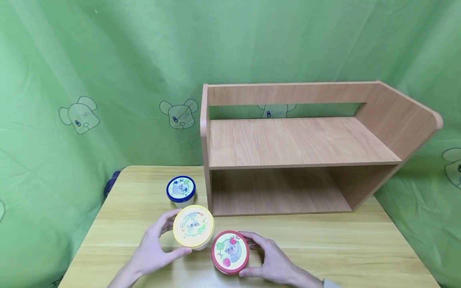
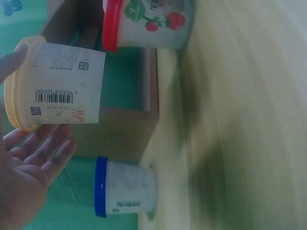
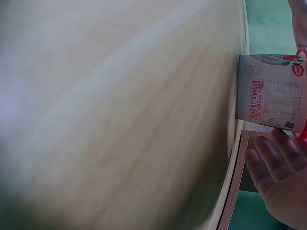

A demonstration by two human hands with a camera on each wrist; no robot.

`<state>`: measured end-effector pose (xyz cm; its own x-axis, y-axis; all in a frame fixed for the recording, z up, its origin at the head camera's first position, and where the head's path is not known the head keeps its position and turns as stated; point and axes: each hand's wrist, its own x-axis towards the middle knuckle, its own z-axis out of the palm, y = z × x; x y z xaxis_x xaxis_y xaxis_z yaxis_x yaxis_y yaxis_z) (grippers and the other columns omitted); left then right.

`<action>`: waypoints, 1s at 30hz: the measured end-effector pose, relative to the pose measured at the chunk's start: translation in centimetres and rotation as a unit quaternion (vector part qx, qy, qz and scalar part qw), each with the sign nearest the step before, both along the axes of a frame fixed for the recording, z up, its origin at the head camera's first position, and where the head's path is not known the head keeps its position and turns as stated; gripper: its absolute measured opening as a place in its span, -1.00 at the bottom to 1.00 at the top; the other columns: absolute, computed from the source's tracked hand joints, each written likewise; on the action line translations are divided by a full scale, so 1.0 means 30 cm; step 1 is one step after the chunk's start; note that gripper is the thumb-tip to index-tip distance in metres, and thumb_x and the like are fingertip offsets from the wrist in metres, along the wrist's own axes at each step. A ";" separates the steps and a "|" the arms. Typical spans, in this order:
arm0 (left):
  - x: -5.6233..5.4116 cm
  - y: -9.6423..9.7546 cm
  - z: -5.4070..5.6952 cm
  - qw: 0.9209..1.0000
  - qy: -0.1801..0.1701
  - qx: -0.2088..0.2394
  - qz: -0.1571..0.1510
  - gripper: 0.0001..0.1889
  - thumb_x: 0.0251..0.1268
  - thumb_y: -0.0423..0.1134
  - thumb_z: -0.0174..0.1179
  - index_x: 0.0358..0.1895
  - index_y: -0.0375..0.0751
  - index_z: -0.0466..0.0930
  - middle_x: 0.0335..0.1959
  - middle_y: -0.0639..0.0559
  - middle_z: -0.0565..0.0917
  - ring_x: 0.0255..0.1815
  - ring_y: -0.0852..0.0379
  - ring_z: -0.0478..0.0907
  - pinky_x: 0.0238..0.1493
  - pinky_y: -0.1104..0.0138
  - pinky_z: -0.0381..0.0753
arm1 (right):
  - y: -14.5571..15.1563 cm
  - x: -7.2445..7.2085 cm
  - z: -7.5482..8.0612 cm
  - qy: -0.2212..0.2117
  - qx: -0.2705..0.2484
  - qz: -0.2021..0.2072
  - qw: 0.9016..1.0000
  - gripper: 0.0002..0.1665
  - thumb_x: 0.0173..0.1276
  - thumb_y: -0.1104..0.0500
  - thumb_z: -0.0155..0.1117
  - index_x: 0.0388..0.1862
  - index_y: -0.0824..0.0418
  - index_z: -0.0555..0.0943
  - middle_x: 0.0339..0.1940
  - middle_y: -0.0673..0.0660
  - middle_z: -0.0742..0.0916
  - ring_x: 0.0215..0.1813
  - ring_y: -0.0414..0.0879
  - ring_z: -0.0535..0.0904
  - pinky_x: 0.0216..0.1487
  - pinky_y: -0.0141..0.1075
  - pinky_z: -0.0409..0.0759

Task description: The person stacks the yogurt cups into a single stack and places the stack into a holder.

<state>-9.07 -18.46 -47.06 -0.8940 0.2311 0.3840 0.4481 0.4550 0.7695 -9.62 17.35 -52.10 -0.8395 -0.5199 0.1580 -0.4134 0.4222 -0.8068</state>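
R hand [image 1: 271, 258] is nearest: thumb + fingers pinch the red-lid tub [image 1: 230, 252] around the lid, tub just L of the palm, upright; on the counter [image 1: 119, 224] or barely off it, can't tell which. L hand [image 1: 153, 246] has the yellow-lid tub [image 1: 193, 227] pinched btwn thumb & fingers, just R of its palm; left wrist view shows that base clear of the counter. Blue-lid tub [image 1: 181, 189] stands on the counter just past L hand's fingertips, untouched. Beyond both hands: 2-level shelf [image 1: 295, 140], then green cloth [image 1: 126, 80].

Step in hand looks like a two-handed lift, one tub each. Next move prob. calls for firm grips, tubs level & apart, L tub clear of blue lid & shelf side.
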 end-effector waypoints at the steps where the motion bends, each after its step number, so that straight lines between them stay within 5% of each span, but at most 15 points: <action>1: 0.000 0.005 0.004 1.000 0.001 0.004 -0.005 -0.01 -0.14 -0.13 0.74 0.47 -0.04 0.41 0.28 0.06 0.71 0.15 0.32 0.68 0.21 0.32 0.75 | 0.000 0.000 0.000 -0.001 0.000 0.001 1.000 0.06 0.06 -0.19 0.73 0.53 -0.14 0.44 0.35 -0.16 0.70 0.17 -0.31 0.68 0.31 -0.21 0.69; 12: -0.005 0.062 0.035 0.998 0.005 0.034 -0.054 -0.03 -0.09 -0.15 0.72 0.49 0.00 0.40 0.25 0.06 0.73 0.19 0.29 0.68 0.23 0.32 0.75 | 0.001 -0.005 0.000 -0.003 0.000 0.002 1.000 0.06 0.06 -0.20 0.73 0.53 -0.13 0.44 0.36 -0.15 0.70 0.18 -0.28 0.69 0.31 -0.22 0.70; 30: -0.005 0.146 0.031 0.993 -0.008 0.051 -0.104 -0.06 -0.06 -0.14 0.71 0.47 -0.07 0.41 0.24 0.02 0.73 0.21 0.24 0.68 0.26 0.28 0.75 | 0.004 -0.009 -0.010 0.014 -0.006 0.015 1.000 0.04 0.09 -0.17 0.72 0.52 -0.05 0.45 0.35 -0.03 0.73 0.18 -0.25 0.70 0.28 -0.19 0.73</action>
<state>-9.21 -14.09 -46.12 -0.8369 0.3721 0.4015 0.5123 0.2738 0.8140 -9.88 17.47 -52.39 -0.8187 -0.5425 0.1879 -0.4482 0.3993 -0.7998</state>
